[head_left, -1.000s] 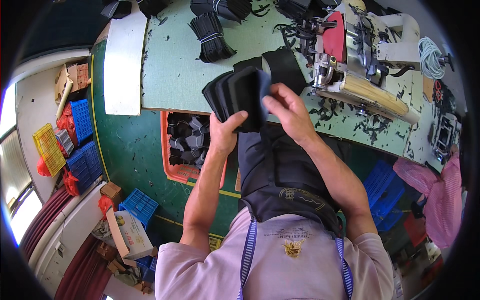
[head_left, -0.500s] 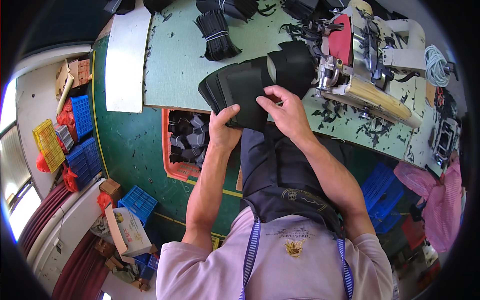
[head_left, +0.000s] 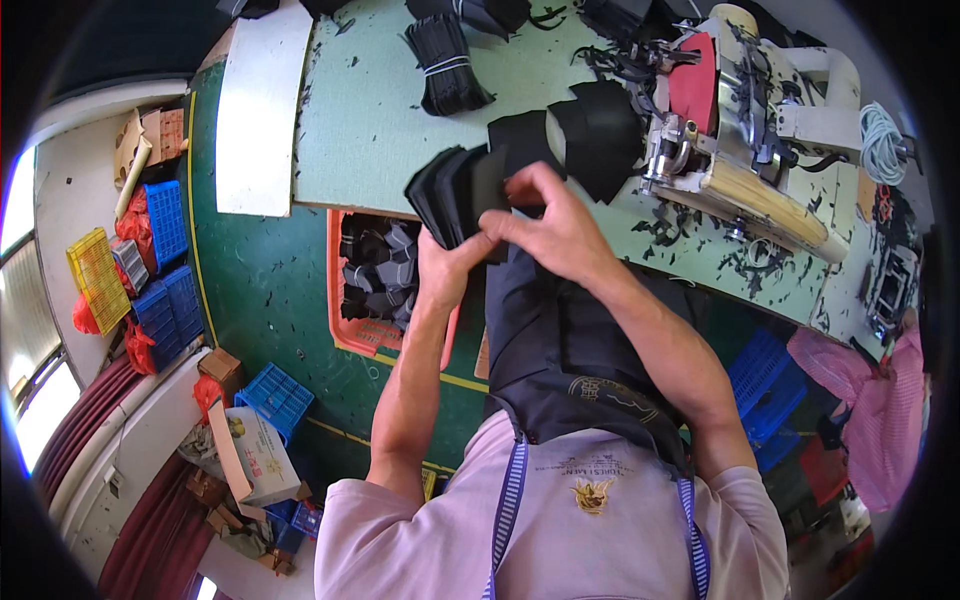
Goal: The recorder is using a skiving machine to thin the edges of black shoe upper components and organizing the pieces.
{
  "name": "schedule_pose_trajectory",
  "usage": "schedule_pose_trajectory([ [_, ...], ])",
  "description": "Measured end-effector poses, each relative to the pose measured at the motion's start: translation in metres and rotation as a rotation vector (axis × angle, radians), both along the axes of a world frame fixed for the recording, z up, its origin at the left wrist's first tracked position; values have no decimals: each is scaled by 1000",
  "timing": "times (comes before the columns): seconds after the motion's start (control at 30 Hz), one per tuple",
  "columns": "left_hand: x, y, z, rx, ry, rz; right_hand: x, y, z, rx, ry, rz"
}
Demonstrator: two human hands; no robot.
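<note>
My left hand (head_left: 447, 268) is wrapped round the lower end of a stack of flat black cut pieces (head_left: 440, 197), held fanned just over the front edge of the table. On the stack's right side, my right hand (head_left: 562, 232) has its thumb and fingers curled together at the edge of the pieces, partly smeared by motion. More black pieces (head_left: 598, 140) lie spread on the table beyond my right hand. Farther back sits a bundle of black pieces (head_left: 445, 68) tied with a pale string.
A machine (head_left: 685, 160) with a metal head and red plate stands at the right, black scraps around it. Beneath the table's front edge, an orange crate (head_left: 340, 330) holds dark pieces. A white board (head_left: 258, 120) lies at the table's left end. Blue crates (head_left: 768, 385) stand lower right.
The stack has tilted and turned toward the left in my hands. My right hand has moved left and curled in, its thumb now close to my left hand.
</note>
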State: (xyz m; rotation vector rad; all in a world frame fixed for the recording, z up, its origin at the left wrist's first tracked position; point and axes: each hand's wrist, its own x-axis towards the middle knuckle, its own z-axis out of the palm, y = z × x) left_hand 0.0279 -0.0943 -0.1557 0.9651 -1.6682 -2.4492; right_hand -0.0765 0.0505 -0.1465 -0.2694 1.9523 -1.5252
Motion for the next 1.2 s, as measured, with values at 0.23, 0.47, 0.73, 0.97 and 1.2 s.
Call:
schedule_pose_trajectory([
  [0.23, -2, 12, -3, 42, 84, -72, -2, 11, 6, -32, -52, -17],
  [0.47, -17, 9, -6, 323, 102, 118, -17, 33, -8, 207, 271, -322],
  [0.73, -21, 10, -1, 634, 163, 141, -11, 25, 4, 163, 413, -58],
  [0.97, -14, 5, -3, 517, 182, 164, -1, 16, -6, -97, -66, -168],
  [1.2, -1, -12, 3, 466, 206, 200, -12, 16, -2, -114, -128, -186],
])
